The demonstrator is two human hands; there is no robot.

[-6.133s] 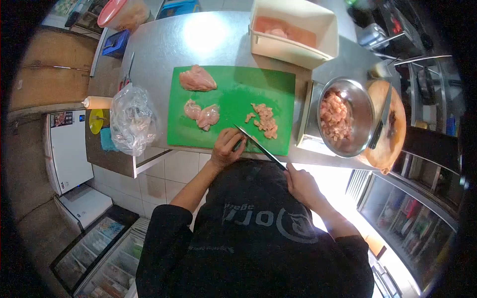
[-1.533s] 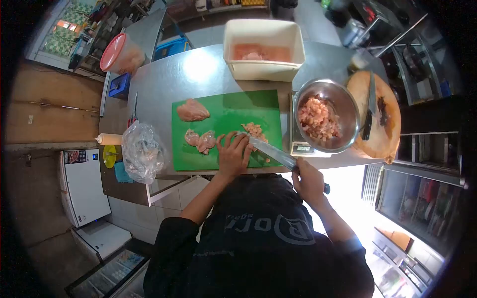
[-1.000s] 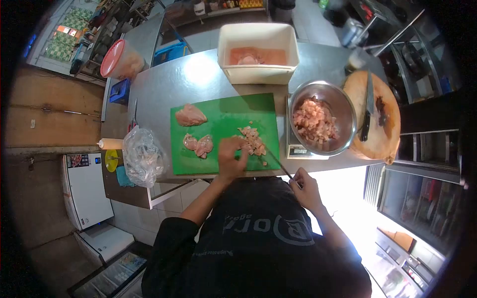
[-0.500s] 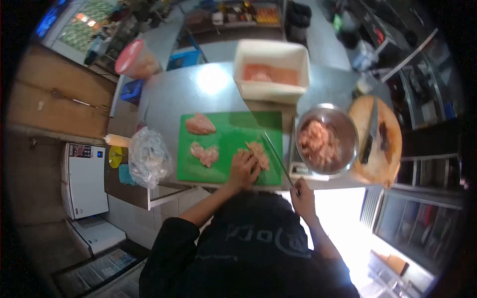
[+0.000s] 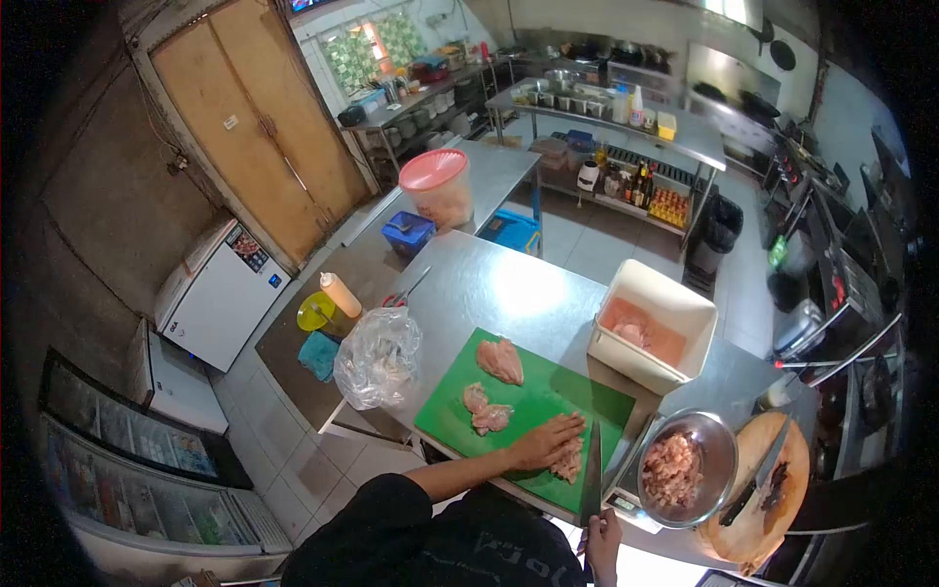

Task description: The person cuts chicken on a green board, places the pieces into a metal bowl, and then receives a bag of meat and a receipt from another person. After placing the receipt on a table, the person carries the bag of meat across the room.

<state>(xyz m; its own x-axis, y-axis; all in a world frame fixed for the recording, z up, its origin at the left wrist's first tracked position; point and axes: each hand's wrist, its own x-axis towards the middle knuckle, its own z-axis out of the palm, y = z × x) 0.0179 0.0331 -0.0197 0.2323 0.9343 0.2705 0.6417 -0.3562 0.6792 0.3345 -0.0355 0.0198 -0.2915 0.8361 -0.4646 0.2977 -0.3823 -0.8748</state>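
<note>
My left hand [image 5: 548, 441] rests on a piece of raw chicken [image 5: 568, 461] at the right side of the green cutting board [image 5: 540, 393], its fingers over the meat and holding it down. In my right hand [image 5: 601, 540] is the handle of a knife [image 5: 593, 474]. Its blade points away from me, just right of the chicken and apart from it. Two more pieces lie farther left on the board: a whole chicken breast [image 5: 500, 360] and a smaller piece [image 5: 486, 410]. Right of the board, cut chicken [image 5: 671, 471] fills part of a steel bowl [image 5: 722, 452] on a scale [image 5: 623, 502].
Behind the board stands a white tub [image 5: 641, 369] with pinkish liquid and meat. A second knife [image 5: 773, 453] lies on a round wooden board [image 5: 797, 479] at the right. A plastic bag [image 5: 380, 358] and a sauce bottle [image 5: 339, 293] are at the left, near a lidded bucket [image 5: 437, 186].
The camera view has turned and tilted up, showing more of the kitchen. My left hand still presses on the chicken, its fingers now lying flatter. The knife remains in my right hand.
</note>
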